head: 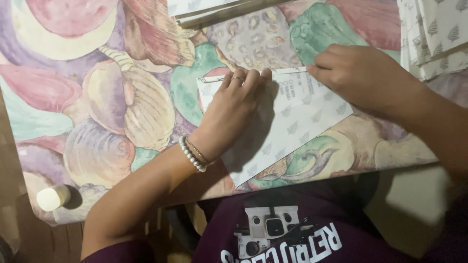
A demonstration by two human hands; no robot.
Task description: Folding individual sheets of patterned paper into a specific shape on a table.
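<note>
A white sheet of paper (297, 122) with faint grey leaf prints lies on the patterned tablecloth (97, 97), its top strip folded over. My left hand (234, 109) lies flat on the sheet's left part, fingers together, pressing along the folded upper edge. It wears a ring and two bracelets at the wrist. My right hand (356, 73) rests on the sheet's upper right corner, fingers curled down and pinching or pressing the fold there.
A stack of similar leaf-printed sheets (434, 34) lies at the right edge, and another pile (209, 9) at the top. A small pale cylinder, like a glue stick (52, 197), lies at the lower left. The table's front edge runs just before my torso.
</note>
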